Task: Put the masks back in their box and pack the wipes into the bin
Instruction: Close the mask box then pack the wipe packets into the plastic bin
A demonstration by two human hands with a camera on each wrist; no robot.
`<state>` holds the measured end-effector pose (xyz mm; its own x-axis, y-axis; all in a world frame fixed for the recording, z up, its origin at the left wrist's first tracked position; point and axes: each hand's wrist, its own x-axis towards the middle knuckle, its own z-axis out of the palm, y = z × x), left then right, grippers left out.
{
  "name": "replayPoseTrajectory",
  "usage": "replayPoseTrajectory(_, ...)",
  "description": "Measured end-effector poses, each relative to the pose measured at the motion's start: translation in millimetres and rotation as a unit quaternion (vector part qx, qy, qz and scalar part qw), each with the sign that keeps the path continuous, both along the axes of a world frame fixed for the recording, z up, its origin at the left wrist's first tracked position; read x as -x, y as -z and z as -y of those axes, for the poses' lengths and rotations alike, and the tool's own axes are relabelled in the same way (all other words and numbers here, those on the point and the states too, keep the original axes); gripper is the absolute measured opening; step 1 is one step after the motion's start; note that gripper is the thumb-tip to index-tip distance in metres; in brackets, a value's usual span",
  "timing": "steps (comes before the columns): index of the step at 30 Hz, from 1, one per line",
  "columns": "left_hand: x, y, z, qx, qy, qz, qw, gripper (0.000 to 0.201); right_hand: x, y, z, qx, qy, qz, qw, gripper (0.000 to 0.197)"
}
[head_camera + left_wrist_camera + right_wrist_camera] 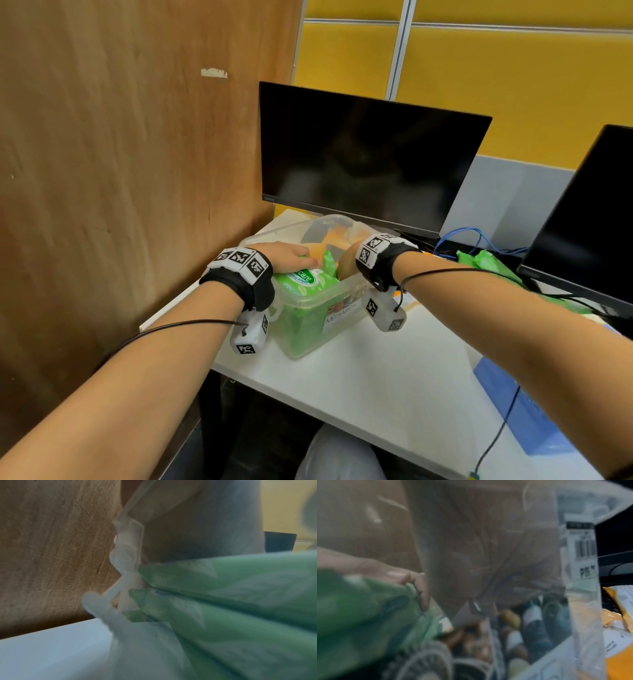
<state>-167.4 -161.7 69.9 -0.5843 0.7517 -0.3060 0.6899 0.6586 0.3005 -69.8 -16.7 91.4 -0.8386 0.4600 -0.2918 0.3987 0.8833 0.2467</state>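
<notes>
A clear plastic bin (318, 301) stands on the white desk, packed with green wipes packs (305, 277). My left hand (291, 257) lies on the top pack, fingers curled over its far edge. The right wrist view shows those fingers (421, 588) hooked on the green pack (359, 608). My right hand (347, 265) reaches into the bin beside an upright green pack (329, 260), and its fingers are hidden. The left wrist view shows stacked green packs (240, 588) behind the bin's side latch (126, 547). A blue mask box (513, 414) lies at the desk's front right.
A wooden partition (120, 171) stands close on the left. A dark monitor (370, 161) is behind the bin, a second monitor (589, 219) at the right. More green wipes packs (486, 262) and blue cables (479, 236) lie between them. Orange packets (618, 615) sit beyond the bin.
</notes>
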Motion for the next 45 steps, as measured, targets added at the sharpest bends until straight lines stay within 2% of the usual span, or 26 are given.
replayPoseTrajectory(3,2,0,0,0.002,0.002,-0.001,1.000,0.052,13,10,6,0.088,-0.003,-0.015,0.996,0.042)
replayPoseTrajectory(4,3,0,-1,0.003,0.004,-0.003,1.000,0.052,16,11,10,0.107,0.001,-0.028,0.994,0.042)
replayPoseTrajectory(6,5,1,-1,0.004,0.005,-0.006,1.000,0.052,28,16,12,0.134,0.000,-0.048,0.990,0.058)
replayPoseTrajectory(7,6,3,-2,0.005,0.005,-0.006,1.000,0.053,33,20,10,0.144,-0.030,-0.045,0.988,0.063)
replayPoseTrajectory(9,7,4,-2,0.001,0.003,-0.001,1.000,0.057,40,24,13,0.161,-0.069,-0.022,0.984,0.058)
replayPoseTrajectory(12,6,3,-3,0.005,0.009,0.007,1.000,0.054,39,30,16,0.119,-0.078,0.061,0.988,0.048)
replayPoseTrajectory(16,4,1,-3,0.006,0.006,0.004,1.000,0.053,52,52,-18,0.047,-0.103,0.041,0.993,0.045)
replayPoseTrajectory(19,5,2,-3,0.006,0.005,-0.006,1.000,0.053,6,20,1,0.010,-0.055,0.010,0.998,0.044)
replayPoseTrajectory(22,6,3,-4,0.003,0.005,-0.002,1.000,0.051,-26,-5,17,-0.006,-0.059,0.004,0.998,0.058)
replayPoseTrajectory(24,6,3,-4,0.002,0.006,0.001,1.000,0.050,-31,-9,20,-0.007,-0.062,0.004,0.998,0.060)
replayPoseTrajectory(29,3,1,-4,0.009,0.024,-0.001,1.000,0.049,-31,-9,22,-0.022,-0.074,0.051,0.996,0.060)
replayPoseTrajectory(33,0,0,-6,0.005,0.041,0.012,0.999,0.035,-32,-6,17,-0.060,-0.083,0.091,0.991,0.064)
replayPoseTrajectory(39,-5,0,-8,-0.004,0.047,0.025,0.999,0.032,12,23,-3,-0.055,-0.058,0.131,0.988,0.050)
replayPoseTrajectory(41,-6,-1,-6,-0.005,0.048,0.021,0.999,0.030,17,27,-6,-0.021,-0.065,0.114,0.991,0.048)
replayPoseTrajectory(45,-10,-2,-5,-0.004,0.054,0.016,0.998,0.029,14,27,0,-0.041,-0.042,0.131,0.990,0.046)
